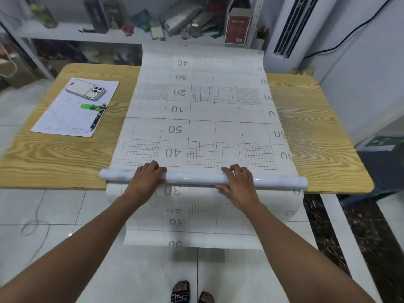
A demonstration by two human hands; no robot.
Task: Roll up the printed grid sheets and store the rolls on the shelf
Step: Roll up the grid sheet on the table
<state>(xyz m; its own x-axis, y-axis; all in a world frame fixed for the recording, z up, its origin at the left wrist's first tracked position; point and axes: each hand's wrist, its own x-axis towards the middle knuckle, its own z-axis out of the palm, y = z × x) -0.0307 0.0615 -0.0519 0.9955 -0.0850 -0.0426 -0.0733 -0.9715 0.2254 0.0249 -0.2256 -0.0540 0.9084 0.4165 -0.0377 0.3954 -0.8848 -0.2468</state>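
- Head view, progress: the task is at an early stage, by my judgement. One roll lies crosswise at the 6 o'clock edge of the bench. No finished roll can be made out on the shelf at 12 o'clock, which is crowded with bottles and boxes.
- Head view, left to do: most of the grid sheet lies flat, running from the roll toward 12 o'clock and past the far bench edge. A further length hangs off the near edge toward the floor. Whether the roll is wound from this sheet or merely lies on top of it cannot be told. Winding and shelving are both outstanding.
- Head view, hands: the left hand grips the roll toward 9 o'clock, fingers curled over its top. The right hand grips it toward 3 o'clock, fingers over the top and thumb on the near side.
- Head view, condition of the sheet: pale, printed with fine grid blocks and large numerals from 10 to 50, reading upside down from here. It lies smooth on the bench, and its 3 o'clock edge curls up slightly. The roll is glossy white, even and tight, with both ends overhanging the sheet's edges.
- Head view, other items: a printed page lies at 10 o'clock with a green highlighter and a pen on it, apart from the sheet.
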